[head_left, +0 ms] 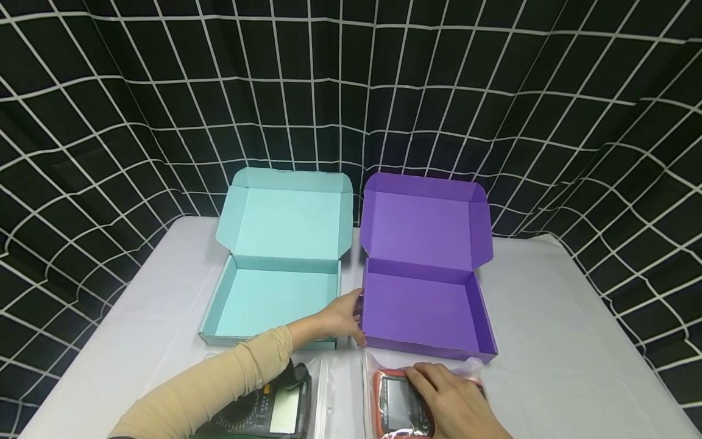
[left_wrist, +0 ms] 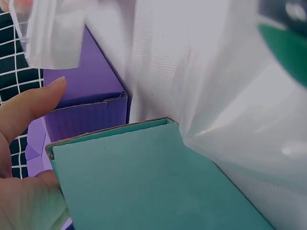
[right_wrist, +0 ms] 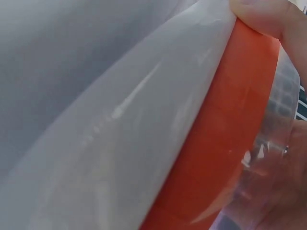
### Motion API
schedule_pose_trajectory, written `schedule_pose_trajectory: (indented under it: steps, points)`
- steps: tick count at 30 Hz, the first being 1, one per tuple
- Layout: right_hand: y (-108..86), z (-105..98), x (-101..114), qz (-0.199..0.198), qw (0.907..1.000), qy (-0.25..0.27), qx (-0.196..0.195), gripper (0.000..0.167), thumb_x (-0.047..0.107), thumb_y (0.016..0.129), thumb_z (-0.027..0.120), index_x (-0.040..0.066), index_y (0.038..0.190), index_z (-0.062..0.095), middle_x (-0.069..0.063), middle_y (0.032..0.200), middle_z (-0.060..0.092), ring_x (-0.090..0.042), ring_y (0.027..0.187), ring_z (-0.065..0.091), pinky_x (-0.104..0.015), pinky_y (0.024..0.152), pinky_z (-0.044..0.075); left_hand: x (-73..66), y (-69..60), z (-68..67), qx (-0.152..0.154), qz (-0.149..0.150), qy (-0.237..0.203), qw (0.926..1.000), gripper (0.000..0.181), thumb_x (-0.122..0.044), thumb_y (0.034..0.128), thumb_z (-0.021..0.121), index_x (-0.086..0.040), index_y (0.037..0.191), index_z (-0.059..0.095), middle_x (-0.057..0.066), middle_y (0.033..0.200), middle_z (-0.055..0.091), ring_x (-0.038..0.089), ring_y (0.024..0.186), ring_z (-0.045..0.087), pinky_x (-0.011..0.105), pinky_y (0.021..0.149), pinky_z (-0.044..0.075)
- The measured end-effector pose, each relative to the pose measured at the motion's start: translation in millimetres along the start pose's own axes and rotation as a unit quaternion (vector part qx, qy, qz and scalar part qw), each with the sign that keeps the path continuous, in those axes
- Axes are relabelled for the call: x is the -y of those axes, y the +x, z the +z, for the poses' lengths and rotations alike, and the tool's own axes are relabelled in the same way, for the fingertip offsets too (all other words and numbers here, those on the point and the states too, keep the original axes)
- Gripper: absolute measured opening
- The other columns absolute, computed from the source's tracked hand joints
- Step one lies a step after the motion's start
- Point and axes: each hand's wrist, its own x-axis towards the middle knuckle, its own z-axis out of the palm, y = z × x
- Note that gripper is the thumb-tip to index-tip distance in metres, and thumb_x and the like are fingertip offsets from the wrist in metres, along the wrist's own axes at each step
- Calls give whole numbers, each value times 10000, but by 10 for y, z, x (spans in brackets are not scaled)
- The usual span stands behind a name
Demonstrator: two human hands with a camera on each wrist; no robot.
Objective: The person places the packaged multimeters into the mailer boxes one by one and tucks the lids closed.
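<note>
My left hand (head_left: 341, 315) reaches between the two boxes, its spread fingers at the left wall of the purple box (head_left: 422, 311). In the left wrist view its thumb (left_wrist: 33, 105) is near that box's corner, beyond the teal box (left_wrist: 144, 182). My right hand (head_left: 457, 399) grips a red-cased multimeter (head_left: 399, 405) inside a clear plastic bag (head_left: 368, 390). The thumb (right_wrist: 268, 17) presses the orange-red case edge (right_wrist: 216, 129) in the right wrist view. Part of the meter is hidden under the hand.
Both boxes stand side by side with lids raised; the teal lid (head_left: 290, 222) is at left. A dark multimeter (head_left: 274, 408) in a clear bag lies partly under the left forearm. White cloth (head_left: 554, 329) covers the table, with black grid-patterned curtain (head_left: 351, 79) around it.
</note>
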Motion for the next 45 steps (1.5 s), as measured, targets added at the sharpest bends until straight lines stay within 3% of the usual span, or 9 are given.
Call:
schedule_pose_trajectory:
  steps: [9, 14, 17, 22, 34, 45]
  points:
    - [63, -149, -12, 196, 9996, 181, 134, 1012, 855, 552, 668, 10, 1109, 675, -48, 1020, 623, -171, 870, 603, -329, 644, 567, 20, -8, -5, 35, -9, -112, 9999, 1044, 195, 592, 752, 118, 1478, 205, 308, 1466, 358, 440, 1288, 448, 442, 1036, 429]
    - [115, -223, -30, 214, 9996, 186, 46, 1032, 680, 379, 869, 14, 1139, 660, -43, 1034, 620, -179, 875, 611, -356, 652, 572, 27, 0, -3, 51, 71, -107, 9999, 1036, 181, 586, 755, 107, 1476, 230, 297, 1458, 379, 427, 1288, 455, 438, 1042, 425]
    - [150, -271, -42, 333, 9993, 151, 118, 1014, 546, 314, 900, 19, 1148, 663, -40, 1039, 624, -176, 871, 613, -365, 662, 575, 25, 5, 4, 31, 87, -68, 9999, 1036, 181, 582, 768, 102, 1473, 245, 291, 1454, 388, 423, 1286, 459, 436, 1043, 424]
    - [204, -347, -57, 566, 9980, 52, 279, 960, 455, 320, 884, 22, 1150, 673, -33, 1048, 631, -158, 878, 612, -369, 675, 577, 12, 6, 21, -5, 32, -114, 9999, 1046, 198, 574, 772, 88, 1475, 254, 284, 1453, 395, 422, 1281, 465, 438, 1039, 429]
    - [339, -360, -232, 405, 9991, -132, 8, 948, 426, 285, 860, 23, 1120, 664, -49, 1013, 633, -186, 853, 628, -360, 599, 562, -18, -19, 20, -48, -19, 22, 10000, 1059, 205, 572, 761, 117, 1476, 216, 305, 1461, 371, 436, 1288, 450, 449, 1043, 420]
    - [491, -348, -348, 897, 9939, -118, 635, 903, 404, 366, 859, 18, 1157, 655, -86, 1053, 651, -238, 891, 649, -381, 637, 564, -11, -7, 23, -104, 4, 103, 9999, 1061, 194, 555, 770, 122, 1467, 234, 298, 1439, 406, 428, 1267, 476, 440, 1027, 441]
